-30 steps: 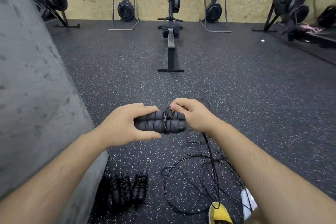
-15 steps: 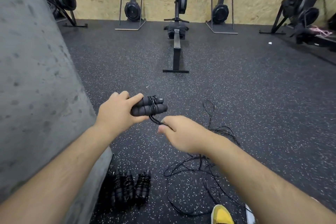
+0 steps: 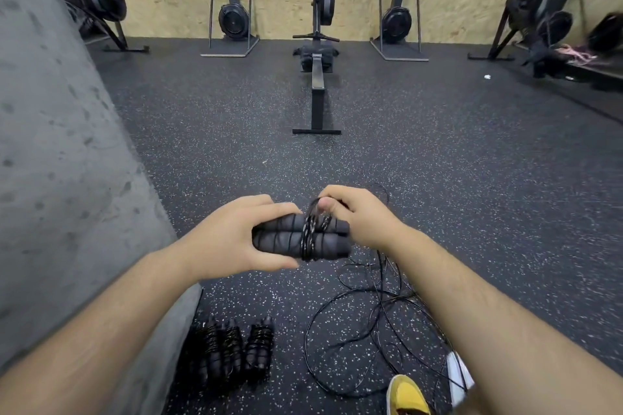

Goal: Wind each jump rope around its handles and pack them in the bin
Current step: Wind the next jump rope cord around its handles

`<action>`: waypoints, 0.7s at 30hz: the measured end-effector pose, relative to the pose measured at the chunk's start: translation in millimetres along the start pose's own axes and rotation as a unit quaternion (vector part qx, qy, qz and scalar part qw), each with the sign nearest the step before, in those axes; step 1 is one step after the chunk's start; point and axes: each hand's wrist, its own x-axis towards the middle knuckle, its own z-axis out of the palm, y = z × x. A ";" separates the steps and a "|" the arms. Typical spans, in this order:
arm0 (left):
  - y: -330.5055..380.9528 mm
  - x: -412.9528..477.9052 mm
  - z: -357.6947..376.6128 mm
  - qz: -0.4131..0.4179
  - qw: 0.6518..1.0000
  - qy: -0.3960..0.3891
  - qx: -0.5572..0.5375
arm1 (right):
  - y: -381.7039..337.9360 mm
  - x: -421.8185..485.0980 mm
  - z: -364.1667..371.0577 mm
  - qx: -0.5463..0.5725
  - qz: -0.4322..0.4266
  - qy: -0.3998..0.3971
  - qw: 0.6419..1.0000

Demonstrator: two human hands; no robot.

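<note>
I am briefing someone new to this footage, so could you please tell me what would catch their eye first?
First, mid-frame, the left hand grips a pair of black handles while the right hand pinches the cord being wound around them. Below, three wound ropes lie on the floor beside a grey wall, with loose cord tangled to their right. Beyond, a rowing machine stands centred.

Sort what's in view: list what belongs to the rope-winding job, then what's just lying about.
Job:
left hand
right hand
paired handles
loose rope
wound bundles

Lying about:
rowing machine
white scrap
pink cord
</note>
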 end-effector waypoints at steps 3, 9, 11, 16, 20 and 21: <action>6.0 -1.1 -3.2 -0.028 0.998 0.030 -0.048 | 3.0 2.2 16.2 0.022 0.044 -0.050 0.998; -21.2 1.4 0.7 -0.104 0.982 0.146 0.062 | -45.1 -15.1 49.8 0.010 0.068 -0.146 0.987; -34.2 1.9 3.7 -0.122 0.976 0.146 0.102 | -56.5 -21.6 51.4 -0.028 0.066 -0.176 0.982; -48.2 -0.1 8.2 -0.140 0.969 0.105 0.174 | -78.1 -35.8 28.4 -0.100 0.022 -0.139 0.985; -44.3 0.5 9.1 -0.090 0.981 0.041 0.168 | -74.8 -30.4 7.7 -0.236 -0.061 -0.041 0.969; -42.9 0.0 9.5 -0.070 0.985 0.020 0.157 | -70.8 -25.5 2.7 -0.254 -0.074 -0.021 0.964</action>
